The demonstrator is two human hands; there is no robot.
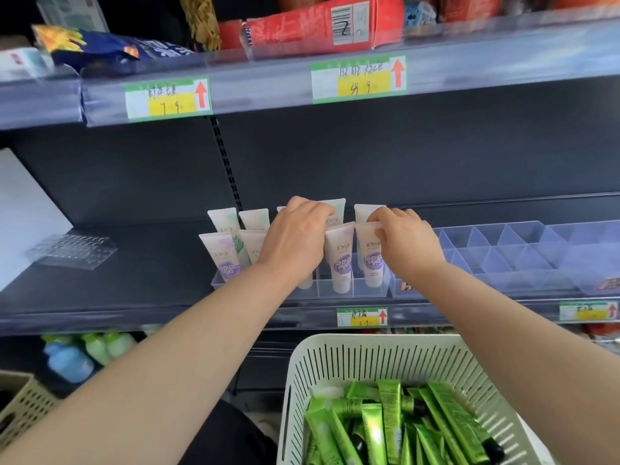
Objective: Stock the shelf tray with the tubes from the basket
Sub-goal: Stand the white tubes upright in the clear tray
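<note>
**Seating a tube in the front row of the tray**

Head view: my right hand (410,245) pinches the flat crimped top of the front tube (371,263) between thumb and fingertips. I hold it there because the cap end has to go straight down into its slot, and the crimp is the only part I can reach above the neighbours. My left hand (295,238) lies over the middle of the tray (360,290), fingers curled down over the tops of the back row. I judge that it steadies those so they do not tip, but I cannot tell whether it grips one or only rests on them.

The white tubes (340,260) stand cap-down in two rows, tilted slightly back, labels facing me. The tray sits at the front edge of the shelf (134,283), just above a price tag (361,317).

The basket (369,340) is below the shelf, close to me, and holds a loose heap of green tubes (389,427); none of those is in the tray yet.

Just right of the tray is a divided tray (496,243), its cells bare. A clear sheet (72,251) lies well off to the left, bottles (97,347) stand on the shelf below, and a red box (312,26) lies on the one above.

My own left forearm hides part of the front row, and the tubes stand close together, so a careless push could topple the ones next to it.
</note>
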